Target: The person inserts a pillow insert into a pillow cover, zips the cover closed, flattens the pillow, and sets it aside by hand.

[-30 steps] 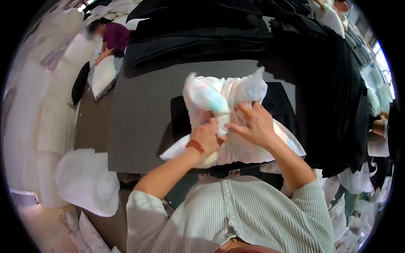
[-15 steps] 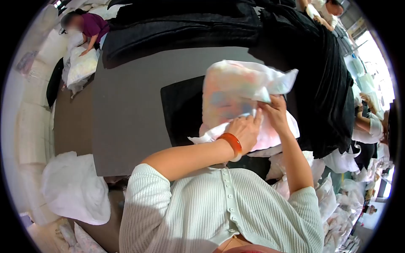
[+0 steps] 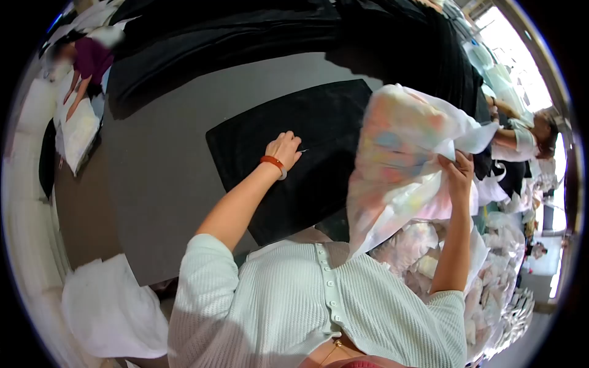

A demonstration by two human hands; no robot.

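Observation:
My left hand point(image 3: 284, 149), with an orange bangle at the wrist, rests on a flat black cloth piece point(image 3: 325, 116) on the grey table. Its fingers are bent, and a tiny bright sliver point(image 3: 304, 150) shows beside the thumb; what it is, I cannot tell. On the right, my right hand point(image 3: 457, 170) grips a stuffed white see-through bag point(image 3: 399, 141) by its gathered side. Pink, orange and blue filling shows through the bag. It hangs over the right edge of the black cloth.
Black fabric stacks point(image 3: 227, 43) line the table's point(image 3: 153, 184) far side and right. A white stuffed bag point(image 3: 113, 306) stands at lower left; several filled bags point(image 3: 491, 264) are heaped at lower right. One person point(image 3: 92, 64) works at far left, another point(image 3: 521, 135) at right.
My right hand has moved right with the bag, uncovering more of the black cloth. My left hand has let go of the bag and moved left onto the cloth.

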